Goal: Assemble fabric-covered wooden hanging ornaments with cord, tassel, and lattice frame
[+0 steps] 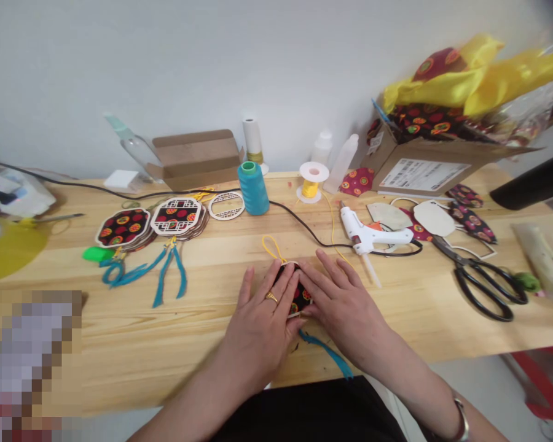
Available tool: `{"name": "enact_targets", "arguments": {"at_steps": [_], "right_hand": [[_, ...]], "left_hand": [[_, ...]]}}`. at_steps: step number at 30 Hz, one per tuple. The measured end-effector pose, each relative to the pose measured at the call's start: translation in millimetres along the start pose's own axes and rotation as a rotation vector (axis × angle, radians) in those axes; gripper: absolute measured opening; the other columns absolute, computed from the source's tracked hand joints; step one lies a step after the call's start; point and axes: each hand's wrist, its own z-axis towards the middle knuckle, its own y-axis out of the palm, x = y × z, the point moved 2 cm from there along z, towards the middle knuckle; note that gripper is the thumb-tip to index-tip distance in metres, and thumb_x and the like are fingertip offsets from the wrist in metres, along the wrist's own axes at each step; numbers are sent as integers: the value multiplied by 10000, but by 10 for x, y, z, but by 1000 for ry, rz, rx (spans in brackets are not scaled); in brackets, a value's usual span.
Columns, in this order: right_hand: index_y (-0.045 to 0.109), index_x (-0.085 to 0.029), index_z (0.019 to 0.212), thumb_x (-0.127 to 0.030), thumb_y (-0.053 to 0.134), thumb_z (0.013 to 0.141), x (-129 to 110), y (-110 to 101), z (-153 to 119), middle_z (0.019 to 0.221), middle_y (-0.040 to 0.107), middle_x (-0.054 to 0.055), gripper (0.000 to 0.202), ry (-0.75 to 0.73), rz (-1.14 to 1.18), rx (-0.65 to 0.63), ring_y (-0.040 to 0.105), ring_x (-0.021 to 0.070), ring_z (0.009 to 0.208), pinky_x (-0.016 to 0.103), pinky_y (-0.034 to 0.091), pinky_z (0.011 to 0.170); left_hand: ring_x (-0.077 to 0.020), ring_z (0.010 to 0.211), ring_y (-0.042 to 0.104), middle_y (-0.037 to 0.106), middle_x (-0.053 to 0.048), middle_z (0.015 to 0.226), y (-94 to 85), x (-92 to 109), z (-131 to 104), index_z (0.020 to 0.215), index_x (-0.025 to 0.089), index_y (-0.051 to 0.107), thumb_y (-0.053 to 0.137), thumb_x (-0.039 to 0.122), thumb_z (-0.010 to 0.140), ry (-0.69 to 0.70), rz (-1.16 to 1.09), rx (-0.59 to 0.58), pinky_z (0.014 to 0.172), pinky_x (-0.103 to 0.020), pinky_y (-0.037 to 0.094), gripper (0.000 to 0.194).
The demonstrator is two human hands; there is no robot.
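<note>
Under both hands lies a fabric-covered pendant, dark with red and orange flowers and a pale rim. A yellow cord loop sticks out at its top, and a teal tassel trails from its lower end. My left hand rests flat on its left side, fingers stretched out, a gold ring on one. My right hand presses its right side with fingers straight and slightly spread. The hands cover much of the pendant's edges.
Stacked pendants with teal tassels lie left. A teal thread cone, a yellow cord spool and a glue gun stand or lie beyond the hands. Black-handled scissors lie right, before a fabric-filled cardboard box. A black cable crosses the table.
</note>
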Motion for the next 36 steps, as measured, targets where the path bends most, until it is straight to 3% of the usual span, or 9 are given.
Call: {"name": "enact_targets", "arguments": {"at_steps": [11,16,25,36], "right_hand": [[507,-154,1339,-303,526,920,-10,-16,15,1400,511,77,446,9,7,4,334,358,1365,573,370,1031],[514,-146,1331,-316,495,935,-8,-9,6,1411,501,62,431,14,14,5,323,364,1367,580,372,1032],[510,-147,1334,-303,479,942,-16,-11,10,1408,504,62,423,16,16,-1,330,367,1363,576,375,1028],[515,-130,1328,-309,477,939,-36,1,1,1407,508,73,430,37,81,30,303,362,1376,570,342,1054]], "left_hand": [[-279,1313,444,571,-102,1343,-20,-58,0,1246,121,573,407,220,943,-9,-44,89,1126,-514,243,360],[-287,1274,487,576,-115,1336,32,-53,-10,1237,103,580,411,243,944,-20,-27,53,1094,-529,304,366],[-288,1323,428,533,-91,1382,-18,-44,10,1265,123,567,444,209,918,-18,11,-16,1136,-525,218,377],[-290,1273,487,546,-105,1365,-45,-39,24,1240,112,588,420,245,928,-10,4,-4,1114,-535,245,379]]}}
